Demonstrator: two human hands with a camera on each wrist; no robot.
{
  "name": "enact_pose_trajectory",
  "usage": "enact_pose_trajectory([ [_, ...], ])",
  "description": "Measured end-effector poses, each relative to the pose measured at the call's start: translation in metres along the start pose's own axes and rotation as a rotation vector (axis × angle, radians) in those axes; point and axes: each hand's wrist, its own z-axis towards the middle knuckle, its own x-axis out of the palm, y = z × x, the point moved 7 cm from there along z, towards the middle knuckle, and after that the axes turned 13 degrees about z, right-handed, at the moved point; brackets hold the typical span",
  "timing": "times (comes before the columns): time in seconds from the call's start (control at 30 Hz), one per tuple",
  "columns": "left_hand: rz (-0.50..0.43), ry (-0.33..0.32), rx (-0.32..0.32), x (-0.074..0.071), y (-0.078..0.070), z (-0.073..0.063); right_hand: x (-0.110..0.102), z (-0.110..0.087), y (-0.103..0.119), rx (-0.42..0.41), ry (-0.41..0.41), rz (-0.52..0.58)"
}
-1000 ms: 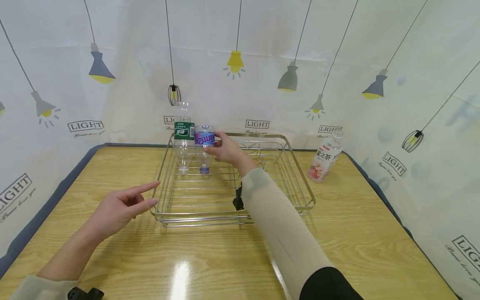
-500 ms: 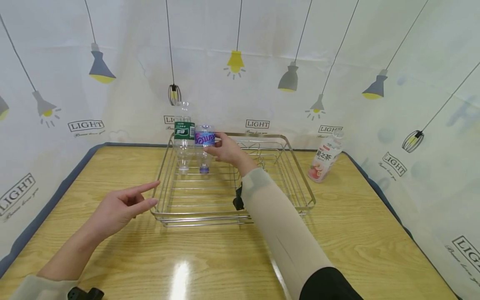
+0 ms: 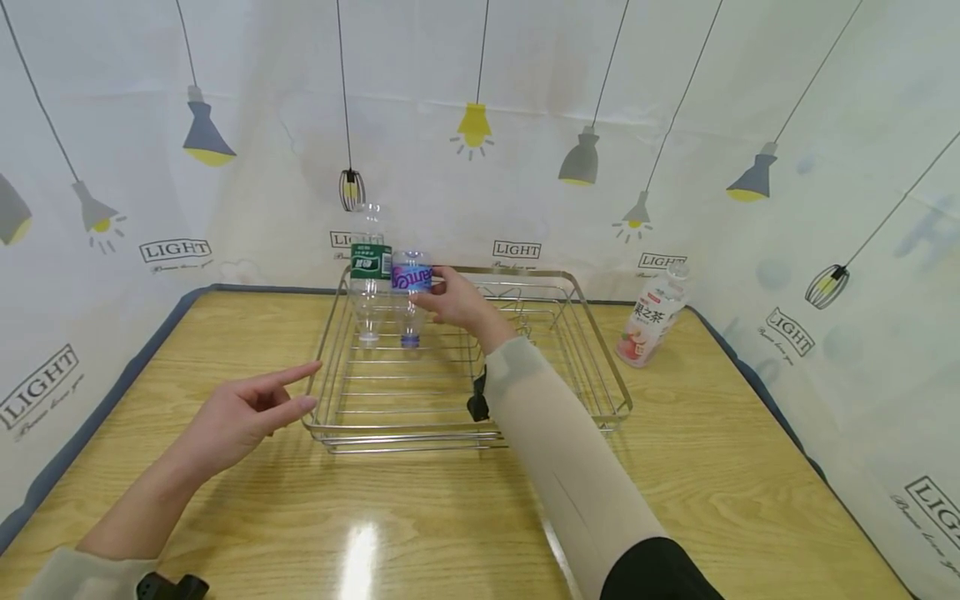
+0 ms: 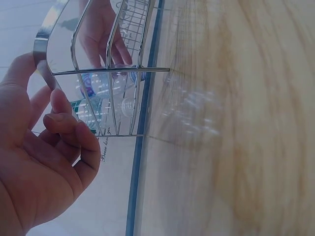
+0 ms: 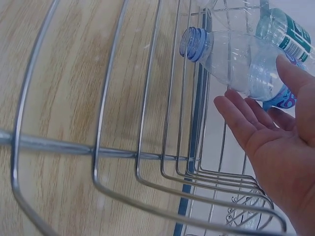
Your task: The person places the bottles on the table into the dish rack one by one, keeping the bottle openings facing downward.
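Note:
My right hand (image 3: 459, 300) reaches to the back left of a metal wire basket (image 3: 397, 428). Thumb and fingers hold an upside-down clear plastic bottle (image 3: 411, 278) by its purple-blue label. Its blue neck (image 5: 193, 43) points down at the wires in the right wrist view. Left of it stands another inverted clear bottle with a green label (image 3: 370, 262). My left hand (image 3: 236, 417) is at the basket's left front corner, index finger and thumb straight and touching the rim (image 4: 42, 42). The other fingers of that hand curl loosely, holding nothing.
A fruit tea bottle (image 3: 651, 317) with a peach-printed label stands on the wooden table (image 3: 712, 467), right of the basket. Smaller wire racks (image 3: 521, 321) show inside the basket's right side. A lamp-printed curtain (image 3: 525, 58) surrounds the table's back and sides.

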Motion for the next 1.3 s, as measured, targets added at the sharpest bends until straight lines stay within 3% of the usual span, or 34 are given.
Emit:
enact_pose_trajectory([
  [0.37,-0.006,0.007,0.0,-0.001,-0.003,0.0,-0.012,-0.002,0.006,-0.028,-0.051,0.014],
  [0.7,-0.005,0.004,0.016,0.0,-0.004,0.001,-0.035,-0.008,0.032,-0.104,-0.105,0.108],
  [1.07,-0.005,0.004,0.007,-0.001,-0.001,0.001,-0.051,-0.026,0.071,-0.183,-0.044,0.136],
  [1.3,-0.01,0.009,-0.003,0.001,0.0,0.0,-0.062,-0.057,0.089,-0.217,0.0,0.085],
])
